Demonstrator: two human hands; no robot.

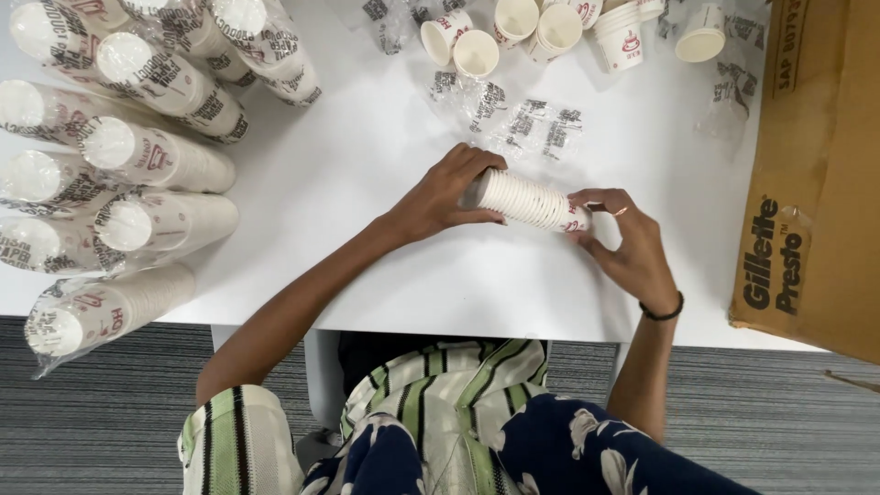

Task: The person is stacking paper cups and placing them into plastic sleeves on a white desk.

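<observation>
A short stack of white paper cups (529, 201) lies on its side on the white table (367, 174), held between both hands. My left hand (445, 194) grips its left end. My right hand (625, 246), with a ring and a dark wristband, holds the right end, where a red print shows on the last cup.
Several plastic-wrapped sleeves of cups (137, 156) are piled at the left. Loose cups (550, 32) and empty wrappers (532, 124) lie at the far edge. A brown cardboard box (816, 183) stands at the right. Grey carpet (110, 412) lies below the table's near edge.
</observation>
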